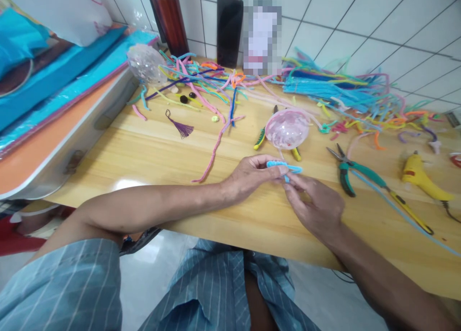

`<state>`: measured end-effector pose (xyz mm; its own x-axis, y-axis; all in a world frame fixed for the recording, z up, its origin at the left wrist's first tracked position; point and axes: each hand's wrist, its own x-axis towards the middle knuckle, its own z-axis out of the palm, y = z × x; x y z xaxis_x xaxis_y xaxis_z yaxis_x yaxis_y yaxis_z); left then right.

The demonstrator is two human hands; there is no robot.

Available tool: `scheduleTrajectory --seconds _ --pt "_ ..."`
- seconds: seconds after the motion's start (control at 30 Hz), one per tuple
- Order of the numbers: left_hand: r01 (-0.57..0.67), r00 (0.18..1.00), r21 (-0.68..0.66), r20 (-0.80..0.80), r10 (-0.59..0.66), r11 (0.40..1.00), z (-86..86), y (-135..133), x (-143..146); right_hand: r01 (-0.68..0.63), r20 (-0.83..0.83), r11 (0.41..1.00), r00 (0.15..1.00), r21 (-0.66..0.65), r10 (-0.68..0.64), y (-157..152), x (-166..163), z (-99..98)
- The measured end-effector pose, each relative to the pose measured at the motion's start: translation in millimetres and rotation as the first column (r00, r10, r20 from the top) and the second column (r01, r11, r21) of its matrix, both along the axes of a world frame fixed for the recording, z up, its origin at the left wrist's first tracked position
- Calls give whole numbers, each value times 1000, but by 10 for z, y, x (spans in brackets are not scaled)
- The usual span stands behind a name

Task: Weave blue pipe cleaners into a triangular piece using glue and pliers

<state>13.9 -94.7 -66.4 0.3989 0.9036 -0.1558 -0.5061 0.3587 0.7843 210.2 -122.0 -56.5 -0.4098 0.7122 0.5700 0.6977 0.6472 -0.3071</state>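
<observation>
My left hand (252,175) and my right hand (315,203) meet over the wooden table (151,163), both pinched on a short light blue pipe cleaner piece (284,166) bent into a loop. Just beyond the fingers sits a clear pink plastic ball (287,128) with a pink pipe cleaner around it. Yellow-handled pliers (260,138) lie partly under the ball.
Green-handled pliers (345,170) and a yellow glue gun (419,175) lie to the right. A heap of coloured pipe cleaners (324,88) covers the table's back. A purple tassel (182,127), a second clear ball (146,62), a dark bottle (168,18) and a phone (229,30) stand further back and left.
</observation>
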Motion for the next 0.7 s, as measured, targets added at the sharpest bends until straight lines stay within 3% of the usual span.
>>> scheduleTrajectory --seconds 0.33,0.5,0.7 --pt "23 1000 -54 20 -22 998 -37 15 -6 -8 22 1000 1000 14 8 -2 -28 33" --pt "15 1000 -43 -12 -15 999 -46 27 -17 96 -124 989 986 -112 -110 -23 -67 18" --pt "23 1000 -32 -7 -23 999 -58 38 -18 90 -201 979 971 -185 -127 -23 -104 30"
